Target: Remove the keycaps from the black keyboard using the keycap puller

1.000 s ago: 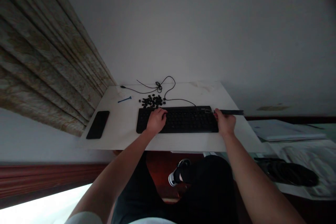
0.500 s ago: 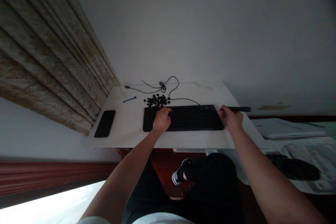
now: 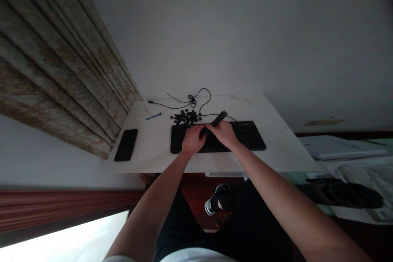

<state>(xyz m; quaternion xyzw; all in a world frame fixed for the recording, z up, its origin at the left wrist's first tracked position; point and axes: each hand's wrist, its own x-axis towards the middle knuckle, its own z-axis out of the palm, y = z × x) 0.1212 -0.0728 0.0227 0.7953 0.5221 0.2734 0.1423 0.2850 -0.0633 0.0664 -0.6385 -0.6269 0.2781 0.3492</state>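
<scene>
A black keyboard (image 3: 250, 136) lies on the white table, partly covered by both hands. My right hand (image 3: 224, 134) is closed on a dark, slim, stick-like brush (image 3: 218, 118), tilted over the middle of the keyboard. Its frayed, bristle-like end points up and away, while its lower end reaches the gap between the thumb and fingers of my left hand (image 3: 193, 141). That left hand rests on the keyboard's left part, thumb and fingers apart. Just behind the keyboard lies a heap of loose black keycaps (image 3: 186, 117).
A black cable (image 3: 192, 100) with a tied loop runs along the back of the table. A small blue tool (image 3: 154, 116) and a black phone (image 3: 125, 145) lie on the left. Patterned curtains (image 3: 67, 49) hang at the left; papers (image 3: 344, 147) are stacked beyond the right edge.
My right hand has swung left from beyond the keyboard's right end to its middle, bringing the brush from level to tilted. My left hand has stayed on the keyboard.
</scene>
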